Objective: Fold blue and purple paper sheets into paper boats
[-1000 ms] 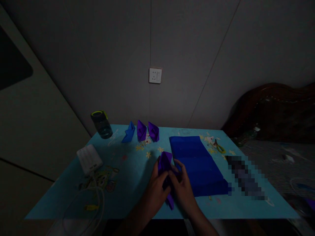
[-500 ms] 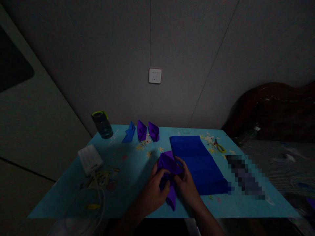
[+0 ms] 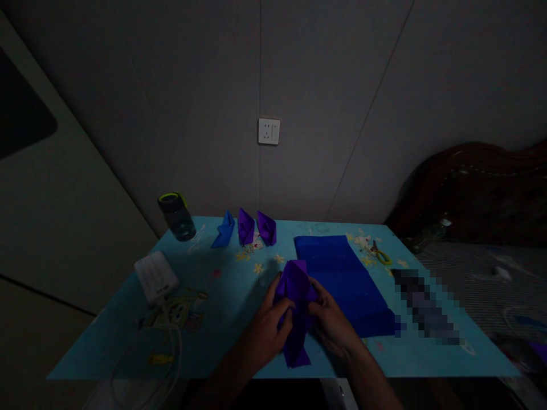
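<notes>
Both my hands hold a partly folded purple paper (image 3: pixel 296 310) just above the light blue table (image 3: pixel 222 296) near its front edge. My left hand (image 3: pixel 268 330) pinches its left side, thumb on top. My right hand (image 3: pixel 331 322) grips its right side with curled fingers. The paper's lower tip points toward me. Just right of it lies a stack of dark blue paper sheets (image 3: pixel 346 282). At the back of the table stand a blue folded paper boat (image 3: pixel 225 229) and two purple ones (image 3: pixel 256 227).
A dark bottle with a green lid (image 3: pixel 176 216) stands at the back left. A white power bank (image 3: pixel 155 277) with cables lies on the left. Small scissors (image 3: pixel 380 255) lie at the back right. A wall socket (image 3: pixel 269 131) is above; a dark wooden headboard (image 3: pixel 470 193) at right.
The purple paper has been turned and opened wider between my hands; its lower tip has swung slightly right. My hands stayed at the same spot.
</notes>
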### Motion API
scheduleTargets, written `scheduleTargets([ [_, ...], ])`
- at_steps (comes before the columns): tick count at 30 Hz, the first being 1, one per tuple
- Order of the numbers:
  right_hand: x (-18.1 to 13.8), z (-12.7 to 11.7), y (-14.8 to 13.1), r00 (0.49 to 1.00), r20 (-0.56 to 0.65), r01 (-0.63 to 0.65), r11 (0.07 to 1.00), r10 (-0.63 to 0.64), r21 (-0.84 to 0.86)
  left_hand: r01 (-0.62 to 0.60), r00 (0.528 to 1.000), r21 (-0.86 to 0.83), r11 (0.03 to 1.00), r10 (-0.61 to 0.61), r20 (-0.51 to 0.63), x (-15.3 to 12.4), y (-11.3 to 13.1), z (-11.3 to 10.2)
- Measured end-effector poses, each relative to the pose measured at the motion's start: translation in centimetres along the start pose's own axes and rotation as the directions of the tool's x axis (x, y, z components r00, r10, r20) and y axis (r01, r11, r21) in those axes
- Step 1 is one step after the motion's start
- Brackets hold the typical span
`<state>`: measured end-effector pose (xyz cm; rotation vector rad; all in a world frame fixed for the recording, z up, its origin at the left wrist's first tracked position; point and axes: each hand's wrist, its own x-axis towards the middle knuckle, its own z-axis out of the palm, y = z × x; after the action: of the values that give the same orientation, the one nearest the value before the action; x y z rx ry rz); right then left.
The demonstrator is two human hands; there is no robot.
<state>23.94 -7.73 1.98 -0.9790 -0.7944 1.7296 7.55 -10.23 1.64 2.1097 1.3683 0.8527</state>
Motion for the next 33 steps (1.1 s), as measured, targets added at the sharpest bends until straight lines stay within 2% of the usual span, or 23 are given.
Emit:
scheduleTargets([
  [4,-0.3,0.2,-0.1,1.0,0.001,0.0,0.999,0.001,-0.036,-0.02,0.999,0.012,1.0,0.02,-0.026,0.1,-0.2,0.9],
  [9,-0.8,-0.8,0.1,0.996,-0.053,0.054,0.957,-0.072,-0.284,-0.017,1.0,0.047,0.999,0.017,-0.011,0.2,-0.6,2.1],
  [12,-1.1,-1.0,-0.2,0.993,0.045,0.114,0.91,-0.105,-0.398,0.006,1.0,0.069,0.998,-0.006,-0.009,0.2,-0.7,2.4],
  [16,-1.4,-1.2,-0.5,0.98,0.163,0.17,0.896,-0.111,-0.411,0.066,0.998,0.096,0.993,-0.064,-0.027,0.3,-0.5,2.6],
  [20,-1.5,-2.3,-0.4,0.99,0.135,0.1,0.92,-0.052,-0.378,0.11,0.994,0.09,0.99,-0.107,-0.037,0.3,-0.8,2.5],
  [24,-1.4,-3.4,-0.1,0.993,0.119,0.05,0.931,-0.007,-0.362,0.13,0.991,0.003,0.992,-0.13,-0.041,0.2,-1.4,2.0],
  [27,-1.3,-3.4,-0.1,0.991,0.135,0.067,0.925,-0.017,-0.375,0.143,0.988,-0.074,0.987,-0.146,-0.047,0.1,-1.5,1.5],
  [33,-1.3,-1.8,0.0,0.986,0.108,0.162,0.865,-0.126,-0.476,0.088,0.979,-0.103,0.991,-0.105,-0.172,0.6,-1.3,1.5],
])
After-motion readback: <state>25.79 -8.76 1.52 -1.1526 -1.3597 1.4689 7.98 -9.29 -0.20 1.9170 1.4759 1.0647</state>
